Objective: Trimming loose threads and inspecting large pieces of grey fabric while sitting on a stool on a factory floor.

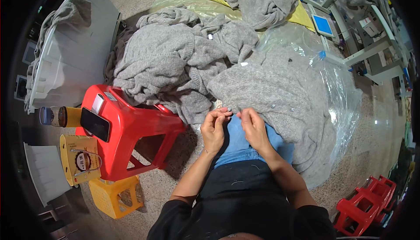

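Above my lap, my left hand (213, 129) pinches a small, shiny, dark button (229, 109) between thumb and fingertips. Close beside it on the right, my right hand (254, 130) is closed in a pinch; whatever its fingertips hold is too small to make out. A grey knitted garment (280, 86) spreads over my knees and down to the right. Two similar buttons (273, 106) show on its knit, right of my right hand. The garment's edge lies just beyond my fingers.
A red plastic stool (131, 121) at left carries a black phone (95, 125). Beyond my knees is a heap of grey knitwear (162, 51), with clear plastic sheeting (337, 104) at right. A white bin (83, 43) stands far left, a yellow stool (114, 196) near left.
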### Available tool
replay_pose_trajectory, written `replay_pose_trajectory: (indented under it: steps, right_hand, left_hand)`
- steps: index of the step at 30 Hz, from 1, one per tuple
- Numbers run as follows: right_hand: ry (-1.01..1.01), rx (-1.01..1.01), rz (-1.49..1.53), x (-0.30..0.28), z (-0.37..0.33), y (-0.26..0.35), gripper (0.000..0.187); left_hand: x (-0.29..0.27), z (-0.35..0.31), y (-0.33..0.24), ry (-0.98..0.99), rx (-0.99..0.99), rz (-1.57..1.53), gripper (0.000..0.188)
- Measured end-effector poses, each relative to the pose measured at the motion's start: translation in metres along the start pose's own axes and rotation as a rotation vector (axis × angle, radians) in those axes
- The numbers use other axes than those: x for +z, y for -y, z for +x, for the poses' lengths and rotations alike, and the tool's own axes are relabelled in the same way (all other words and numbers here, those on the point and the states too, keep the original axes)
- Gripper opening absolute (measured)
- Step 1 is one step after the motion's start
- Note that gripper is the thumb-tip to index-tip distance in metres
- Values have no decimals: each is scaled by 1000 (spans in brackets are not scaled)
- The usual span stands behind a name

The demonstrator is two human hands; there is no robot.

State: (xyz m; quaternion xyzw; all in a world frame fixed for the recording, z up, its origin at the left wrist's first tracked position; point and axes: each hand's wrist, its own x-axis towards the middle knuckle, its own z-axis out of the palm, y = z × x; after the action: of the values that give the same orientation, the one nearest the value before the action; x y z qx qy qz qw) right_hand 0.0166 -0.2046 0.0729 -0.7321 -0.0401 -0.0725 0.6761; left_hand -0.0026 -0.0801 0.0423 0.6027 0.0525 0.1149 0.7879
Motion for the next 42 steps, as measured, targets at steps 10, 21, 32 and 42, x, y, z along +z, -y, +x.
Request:
replay_pose_trajectory:
  steps: [10, 21, 32, 42]
  right_hand:
    - [322, 467, -234, -10, -6, 7, 45]
    - [325, 503, -224, -7, 0, 2, 44]
    - [198, 404, -117, -30, -21, 19, 40]
    - [-100, 457, 181, -53, -30, 32, 40]
  left_hand:
    - [-3, -7, -4, 43, 42, 18, 5]
    - [-7, -8, -8, 11, -173, -168, 9]
    - [-16, -1, -1, -253, 174, 482, 6]
    - [36, 22, -12, 265, 784, 884, 35]
